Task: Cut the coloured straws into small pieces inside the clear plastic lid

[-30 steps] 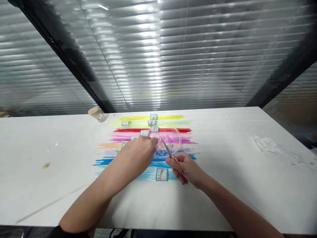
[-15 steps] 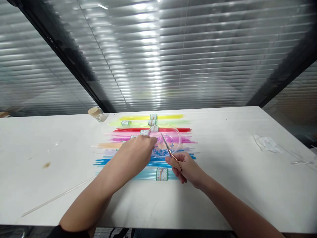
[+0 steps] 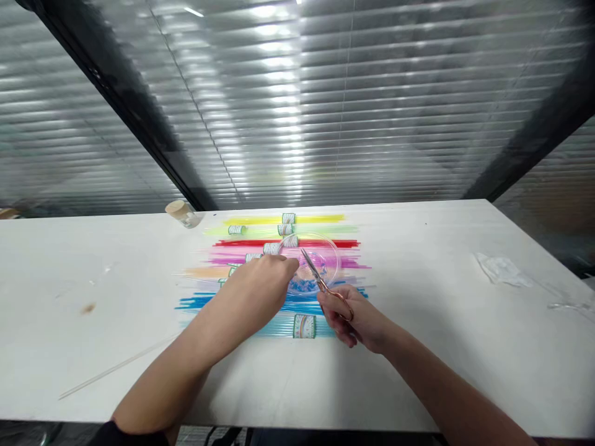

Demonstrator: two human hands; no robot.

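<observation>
My right hand (image 3: 348,316) grips rose-gold-handled scissors (image 3: 320,277), their blades pointing up and left over a clear round bowl (image 3: 341,260). Small blue cut pieces (image 3: 303,285) lie in the bowl. At the bowl's left rim, my left hand (image 3: 267,279) is closed, palm down, with thumb and fingertips pinched. A thin clear straw (image 3: 116,367) slants up from the lower left, passes behind my left forearm and lines up with this pinch. Its tip by the blades is too fine to make out.
Under and around the bowl lie bundles of coloured straws: yellow (image 3: 320,218), red (image 3: 223,244), dark blue (image 3: 190,303) and light blue (image 3: 274,325), several with paper bands. A cork-topped jar (image 3: 182,214) stands back left. A crumpled tissue (image 3: 502,271) lies right on the white table (image 3: 418,371).
The clear straw's far end has shifted right and up toward my left hand. My left hand has moved slightly right. The scissors have turned a little, with my right hand slightly farther right.
</observation>
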